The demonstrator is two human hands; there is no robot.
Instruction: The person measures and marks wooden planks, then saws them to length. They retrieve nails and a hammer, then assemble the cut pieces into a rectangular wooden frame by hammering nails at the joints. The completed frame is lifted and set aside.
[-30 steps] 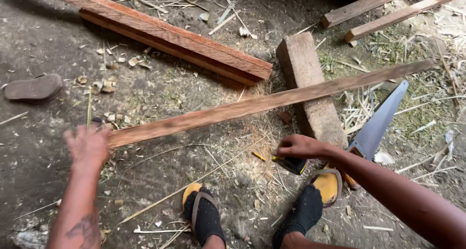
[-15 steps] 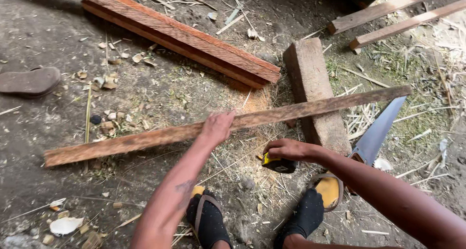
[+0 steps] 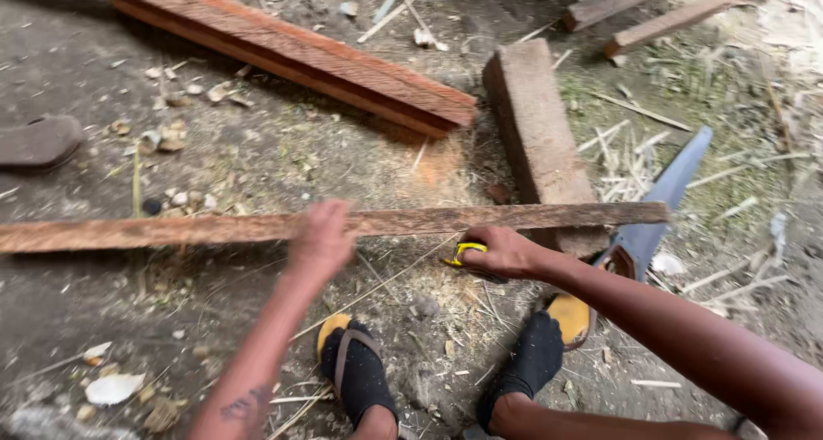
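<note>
A rough, narrow wooden slat (image 3: 214,229) is pressed by the blurred left hand (image 3: 321,237), its grip not discernible. A yellow-black tape measure (image 3: 464,253) is clasped in the right hand (image 3: 506,251) beside a weathered block (image 3: 536,131).

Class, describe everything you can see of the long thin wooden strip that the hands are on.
The long wooden strip is a thin, rough-sawn, reddish-brown batten lying almost level across the dirt ground. It runs past the picture's left edge; its right end rests across the thick wooden block. The left hand presses on its middle; the right hand, holding a yellow-and-black tool, sits against its near edge.
</note>
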